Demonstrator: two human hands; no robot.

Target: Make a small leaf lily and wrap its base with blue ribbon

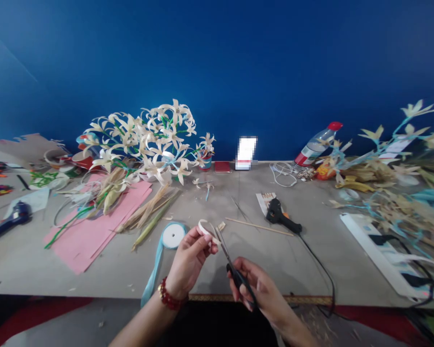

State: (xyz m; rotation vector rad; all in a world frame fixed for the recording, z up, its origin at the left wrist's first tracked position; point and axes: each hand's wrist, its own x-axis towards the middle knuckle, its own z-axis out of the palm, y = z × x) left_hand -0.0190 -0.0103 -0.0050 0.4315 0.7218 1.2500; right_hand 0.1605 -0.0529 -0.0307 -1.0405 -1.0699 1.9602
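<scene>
My left hand (195,250), with a red bead bracelet at the wrist, pinches a curled, pale strip (203,225) that looks like a husk petal. In my right hand (251,284) are black-handled scissors (228,258), my fingers in the handle loops. The scissor blades point up and left, right beside the strip's lower end; whether they touch it I cannot tell. A small pale scrap (221,225) shows just behind the blade tips. To the left of my left hand lies a spool of light blue ribbon (173,235), its loose end trailing over the table's front edge.
A black glue gun (282,217) and a thin wooden stick (259,226) lie right of centre. White husk flowers (166,140) stand at the back left, above pink paper sheets (94,236). A power strip (379,260) with cords, a tilted bottle (316,144) and a blue glue gun (12,219) occupy the sides.
</scene>
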